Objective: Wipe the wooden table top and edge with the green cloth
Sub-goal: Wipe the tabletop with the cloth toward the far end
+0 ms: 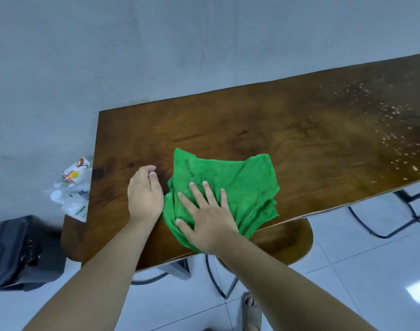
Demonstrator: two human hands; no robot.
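A crumpled green cloth [237, 187] lies on the dark wooden table top [228, 125], close to the near edge. My right hand [206, 216] lies flat on the cloth's near left part, fingers spread and pressing down. My left hand [144, 192] rests on the bare wood just left of the cloth, fingers loosely curled, holding nothing. Pale crumbs [390, 130] are scattered over the table's right end.
A wooden stool seat [287, 240] sits under the near table edge, with black metal chair frames [395, 220] to the right. A plastic bag of packets [73, 189] hangs off the table's left end. A dark bag [20, 252] stands on the tiled floor. A grey wall is behind.
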